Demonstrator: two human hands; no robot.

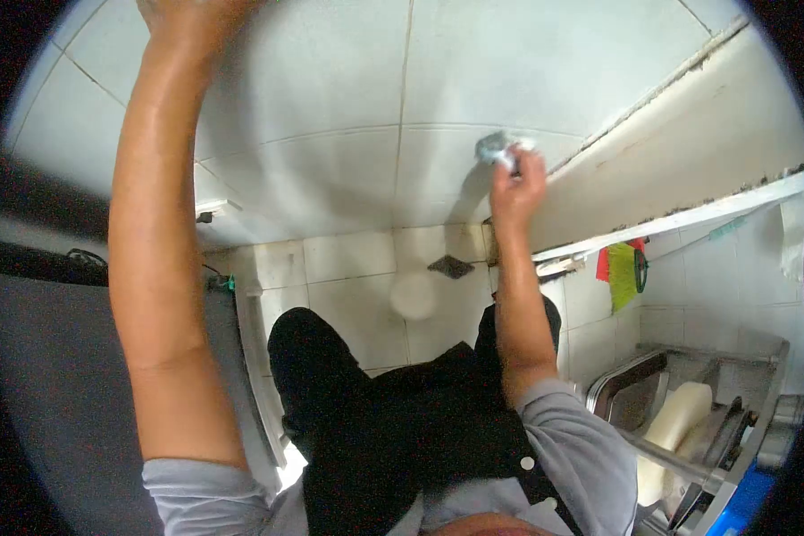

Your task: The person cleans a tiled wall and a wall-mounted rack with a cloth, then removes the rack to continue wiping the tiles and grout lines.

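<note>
While the right hand (516, 189) closes its fingers around a small crumpled cloth (498, 146), that pale grey-white wad sits pressed against the white tiled wall (330, 107), just beside the edge where the tiles meet a bare plaster strip (688, 134). Bunched tight, the cloth shows only at its top, the rest buried in the grip. The left hand (183, 16) reaches high up the same wall, and the picture's top edge cuts it off, so I cannot tell whether it lies flat or curled. Below, a dark apron (393, 429) covers the person's front over a grey shirt. Off to the right a metal sink (634, 393) holds a pale, blurred shape that is hard to make out, and red and yellow-green rags (621, 268) hang from the ledge.
</note>
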